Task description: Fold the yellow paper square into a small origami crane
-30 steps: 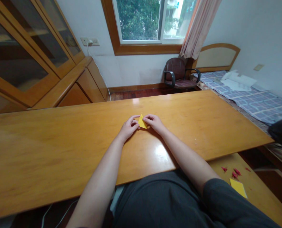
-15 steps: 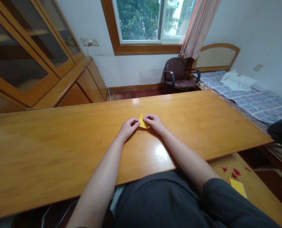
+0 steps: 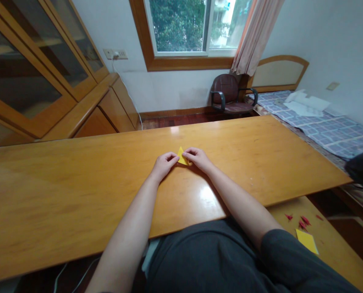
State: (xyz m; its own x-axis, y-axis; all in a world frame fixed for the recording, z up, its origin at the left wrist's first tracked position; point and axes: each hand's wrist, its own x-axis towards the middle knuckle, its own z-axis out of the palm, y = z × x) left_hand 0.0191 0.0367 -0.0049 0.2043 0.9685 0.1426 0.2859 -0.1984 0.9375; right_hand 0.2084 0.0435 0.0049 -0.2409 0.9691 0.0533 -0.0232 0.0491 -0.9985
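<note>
Fingers [image 3: 170,154] pinch the paper triangle [image 3: 180,158] from both sides, left hand [image 3: 163,166] at its left edge, right hand [image 3: 201,160] at its right; it sits between them over the surface [image 3: 102,183], apex pointing forward, neither hand clearly nearer.

Maroon chair [image 3: 226,88], black armrests [image 3: 222,99], below a pink curtain [image 3: 257,36] at the window [image 3: 178,26]. Bed [image 3: 346,140], arched headboard [image 3: 277,75], checked cover [image 3: 324,126]. Wooden cabinet [image 3: 51,114], glass-fronted, along the left.

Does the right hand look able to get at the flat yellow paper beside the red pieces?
Probably, but likely only after letting go: the right hand holds the small yellow triangle. Nothing visible covers the flat yellow paper.
</note>
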